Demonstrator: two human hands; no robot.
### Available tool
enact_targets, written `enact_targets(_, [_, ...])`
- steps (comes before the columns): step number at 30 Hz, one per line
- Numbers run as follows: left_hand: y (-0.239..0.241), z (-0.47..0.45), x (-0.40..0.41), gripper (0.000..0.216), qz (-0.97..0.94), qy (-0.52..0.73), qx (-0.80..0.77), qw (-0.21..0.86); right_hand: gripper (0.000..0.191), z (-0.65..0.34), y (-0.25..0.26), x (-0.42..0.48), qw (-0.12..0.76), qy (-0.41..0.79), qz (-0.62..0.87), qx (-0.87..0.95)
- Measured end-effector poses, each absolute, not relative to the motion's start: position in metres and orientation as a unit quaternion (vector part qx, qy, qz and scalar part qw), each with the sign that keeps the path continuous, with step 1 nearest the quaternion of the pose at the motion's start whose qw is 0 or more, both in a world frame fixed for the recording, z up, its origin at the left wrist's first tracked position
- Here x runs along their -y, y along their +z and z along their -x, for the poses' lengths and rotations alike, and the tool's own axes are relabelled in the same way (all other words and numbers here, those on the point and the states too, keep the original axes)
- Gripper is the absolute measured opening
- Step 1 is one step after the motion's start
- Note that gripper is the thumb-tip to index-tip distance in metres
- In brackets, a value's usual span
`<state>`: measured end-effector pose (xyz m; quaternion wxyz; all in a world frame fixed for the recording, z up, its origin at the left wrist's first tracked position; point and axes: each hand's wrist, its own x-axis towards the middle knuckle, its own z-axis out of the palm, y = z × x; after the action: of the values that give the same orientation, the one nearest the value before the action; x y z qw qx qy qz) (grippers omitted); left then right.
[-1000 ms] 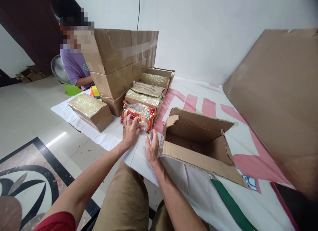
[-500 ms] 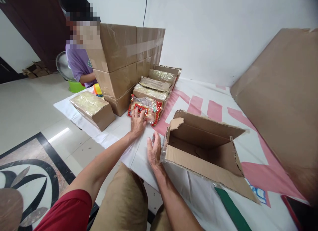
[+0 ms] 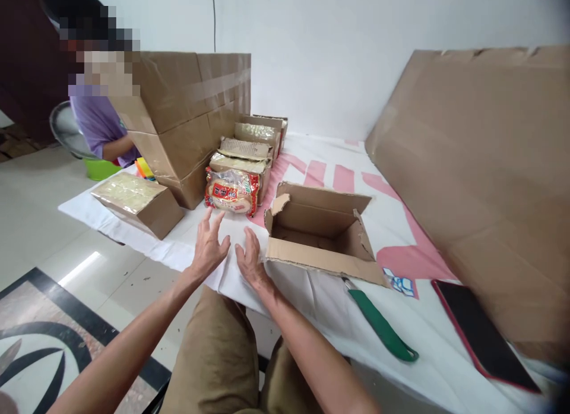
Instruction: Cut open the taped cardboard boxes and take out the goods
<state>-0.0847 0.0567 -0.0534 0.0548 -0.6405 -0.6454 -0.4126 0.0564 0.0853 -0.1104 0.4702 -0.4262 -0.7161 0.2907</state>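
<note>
Your left hand (image 3: 209,247) hovers empty, fingers spread wide, just short of the red snack packet (image 3: 231,192), which leans against a row of filled cartons (image 3: 243,163). Your right hand (image 3: 249,258) rests open on the white sheet (image 3: 178,247), fingers loosely together, just beside the open cardboard box (image 3: 320,261). A green-handled knife (image 3: 380,326) lies in front of that box.

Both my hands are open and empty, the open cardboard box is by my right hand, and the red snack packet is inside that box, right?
In the head view the red snack packet lies outside the open cardboard box, on the white cloth to its left. The left hand and right hand are open and empty, the box beside the right one.
</note>
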Motion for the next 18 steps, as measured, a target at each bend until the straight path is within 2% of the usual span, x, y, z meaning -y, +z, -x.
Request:
enact_targets(4, [-0.046, 0.080, -0.026, 0.063, 0.649, -0.425, 0.631, 0.004, 0.053, -0.094, -0.076, -0.044, 0.392, 0.306, 0.378, 0.781])
enact_targets(7, [-0.043, 0.064, -0.022, 0.059, 0.689, -0.416, 0.593, -0.044, 0.036, -0.152, -0.044, -0.004, 0.322, 0.324, 0.325, 0.828])
enact_targets(8, [-0.042, 0.056, -0.024, 0.060, 0.703, -0.413, 0.576, -0.057, 0.031, -0.175, -0.033, 0.009, 0.286, 0.334, 0.300, 0.846])
enact_targets(10, [-0.040, 0.038, -0.029, 0.071, 0.724, -0.415, 0.545, -0.075, 0.034, -0.222, -0.013, 0.030, 0.161, 0.361, 0.274, 0.877])
enact_targets(12, [-0.037, 0.022, -0.037, 0.085, 0.735, -0.427, 0.520, -0.083, 0.034, -0.268, 0.004, 0.044, 0.115, 0.367, 0.320, 0.865])
enact_targets(14, [-0.032, 0.010, -0.045, 0.094, 0.744, -0.443, 0.494, -0.079, 0.029, -0.309, 0.016, 0.049, 0.127, 0.362, 0.395, 0.835])
enact_targets(18, [-0.022, -0.005, -0.057, 0.093, 0.764, -0.454, 0.453, -0.068, 0.037, -0.375, 0.024, 0.039, 0.255, 0.278, 0.549, 0.746])
